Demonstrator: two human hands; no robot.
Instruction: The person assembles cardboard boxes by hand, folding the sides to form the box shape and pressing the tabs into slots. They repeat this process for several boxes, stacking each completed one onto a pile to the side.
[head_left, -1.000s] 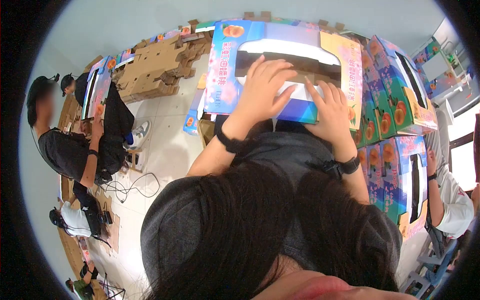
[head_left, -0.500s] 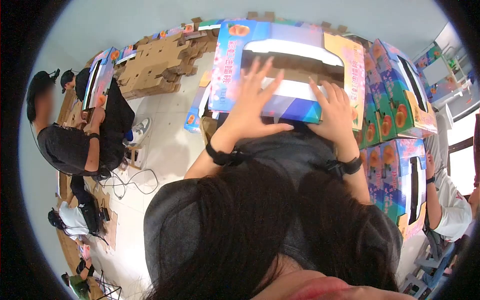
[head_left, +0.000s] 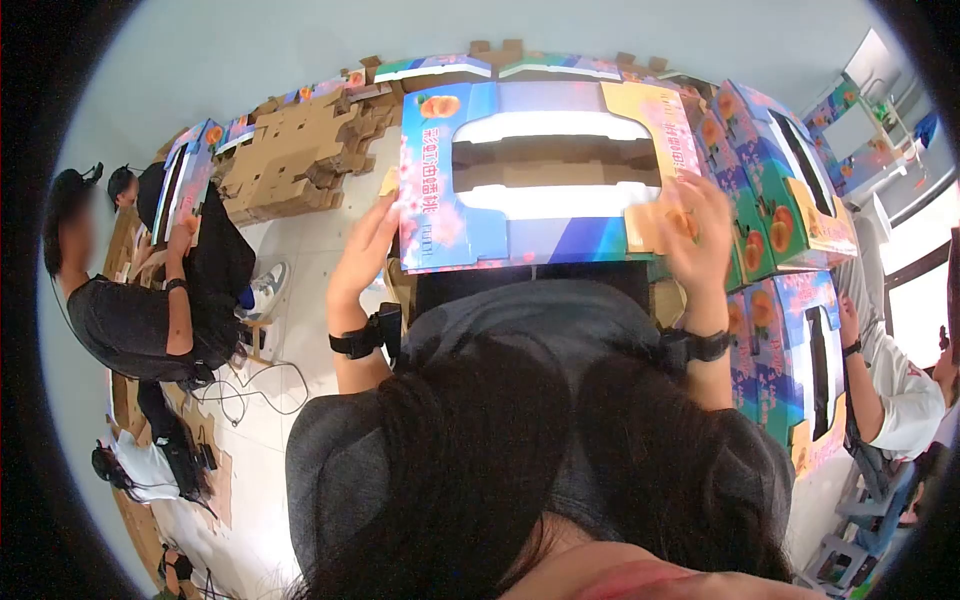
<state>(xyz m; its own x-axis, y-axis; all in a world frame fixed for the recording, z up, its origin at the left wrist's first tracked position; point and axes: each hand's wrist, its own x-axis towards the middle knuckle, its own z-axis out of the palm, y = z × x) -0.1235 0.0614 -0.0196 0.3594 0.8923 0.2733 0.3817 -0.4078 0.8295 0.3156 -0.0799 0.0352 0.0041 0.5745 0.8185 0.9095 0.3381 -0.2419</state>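
A printed cardboard peach box (head_left: 550, 228) sits in front of me, blue at the left and yellow at the right. Brown cardboard shows through the wide white-edged opening in its top. My left hand (head_left: 362, 252) is at the box's left side, its fingers closed against the side edge. Over the yellow right end is my right hand (head_left: 698, 238), slightly blurred, fingers spread across the printed panel. Both wrists wear black bands.
Stacked peach boxes (head_left: 775, 215) stand close at my right, beside a person in a white shirt (head_left: 905, 405). Flat brown cardboard (head_left: 290, 150) is piled at the back left. A person in black (head_left: 130, 310) holds another box. Cables (head_left: 265, 390) lie on the floor.
My left hand has gone from over the top opening to the box's left side. My right hand has moved right, from the opening's front edge onto the yellow end. The top now shows uncovered.
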